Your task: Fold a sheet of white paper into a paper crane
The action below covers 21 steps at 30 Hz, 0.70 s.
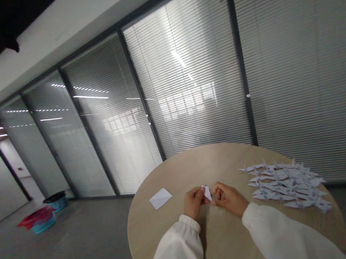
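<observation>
1. The left hand (193, 202) pinches a small folded white paper (206, 193) between closed fingers (199, 192), above the round worktop (211, 160).
2. The right hand (230, 198) holds the paper's lower tip, its fingers curled nearly shut.
3. A close, firm pinch suits sharp creases.
4. A loose white sheet (160, 198) lies left; a heap of paper cranes (285, 186) lies right.

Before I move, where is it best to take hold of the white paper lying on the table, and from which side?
Probably at its right corner, coming from the right. The white paper lies flat on the round wooden table, so its thin edges offer little grip; a fingertip could lift that corner. The left hand is nearest, but it is pinching a folded paper piece.
</observation>
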Tool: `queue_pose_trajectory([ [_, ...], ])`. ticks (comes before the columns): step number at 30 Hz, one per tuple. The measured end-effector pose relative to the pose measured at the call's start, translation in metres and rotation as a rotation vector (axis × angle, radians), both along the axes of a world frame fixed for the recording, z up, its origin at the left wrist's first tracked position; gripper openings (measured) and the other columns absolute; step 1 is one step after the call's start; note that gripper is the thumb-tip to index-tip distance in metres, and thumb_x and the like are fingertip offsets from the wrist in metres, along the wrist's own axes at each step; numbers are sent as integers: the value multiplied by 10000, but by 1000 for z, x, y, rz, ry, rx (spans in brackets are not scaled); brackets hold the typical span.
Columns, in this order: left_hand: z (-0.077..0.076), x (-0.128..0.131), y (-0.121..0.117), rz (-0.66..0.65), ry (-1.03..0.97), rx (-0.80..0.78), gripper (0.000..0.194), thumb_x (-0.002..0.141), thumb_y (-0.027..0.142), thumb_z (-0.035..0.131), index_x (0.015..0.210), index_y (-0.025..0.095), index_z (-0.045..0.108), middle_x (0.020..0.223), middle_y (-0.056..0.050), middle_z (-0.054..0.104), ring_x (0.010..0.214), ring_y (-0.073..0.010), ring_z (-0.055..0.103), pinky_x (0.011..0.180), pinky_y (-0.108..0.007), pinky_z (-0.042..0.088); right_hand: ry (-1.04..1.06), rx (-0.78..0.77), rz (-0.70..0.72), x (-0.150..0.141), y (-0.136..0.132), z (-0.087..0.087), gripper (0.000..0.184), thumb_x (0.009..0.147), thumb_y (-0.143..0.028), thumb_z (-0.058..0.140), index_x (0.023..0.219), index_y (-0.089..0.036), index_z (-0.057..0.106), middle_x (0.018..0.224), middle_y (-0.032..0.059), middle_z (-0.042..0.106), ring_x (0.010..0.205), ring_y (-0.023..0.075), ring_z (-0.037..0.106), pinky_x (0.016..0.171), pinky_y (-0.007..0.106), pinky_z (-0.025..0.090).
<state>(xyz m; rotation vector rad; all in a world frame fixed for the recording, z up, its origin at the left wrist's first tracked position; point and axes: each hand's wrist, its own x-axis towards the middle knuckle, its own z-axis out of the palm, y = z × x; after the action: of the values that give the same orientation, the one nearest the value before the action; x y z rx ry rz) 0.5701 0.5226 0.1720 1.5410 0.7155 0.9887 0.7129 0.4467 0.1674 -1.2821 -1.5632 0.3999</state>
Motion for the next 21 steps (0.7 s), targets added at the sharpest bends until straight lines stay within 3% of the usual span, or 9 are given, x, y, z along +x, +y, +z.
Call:
queue_pose_trajectory([
  [7,2,2,-5,9,18,-22,581,606,519,636,960,58,634,508,-5,556,425,-97,498,470,-234,424,-71,48,15,-1,2,-2,166,604,-127,609,730,-195,525,658,-52,497,595,98,474,563,197,371],
  [12,6,3,-10,18,35,18,567,628,505,620,972,55,632,504,-1,556,415,-98,501,463,-238,430,-78,50,22,0,1,-2,152,620,-126,599,730,-198,522,656,-50,491,596,97,473,563,195,373],
  [21,-1,3,-5,3,64,29,618,614,510,631,1039,61,610,633,-45,610,501,-110,531,478,-245,461,-63,96,56,1,-1,2,130,695,-193,576,824,-203,573,756,-9,531,677,120,522,588,214,418],
])
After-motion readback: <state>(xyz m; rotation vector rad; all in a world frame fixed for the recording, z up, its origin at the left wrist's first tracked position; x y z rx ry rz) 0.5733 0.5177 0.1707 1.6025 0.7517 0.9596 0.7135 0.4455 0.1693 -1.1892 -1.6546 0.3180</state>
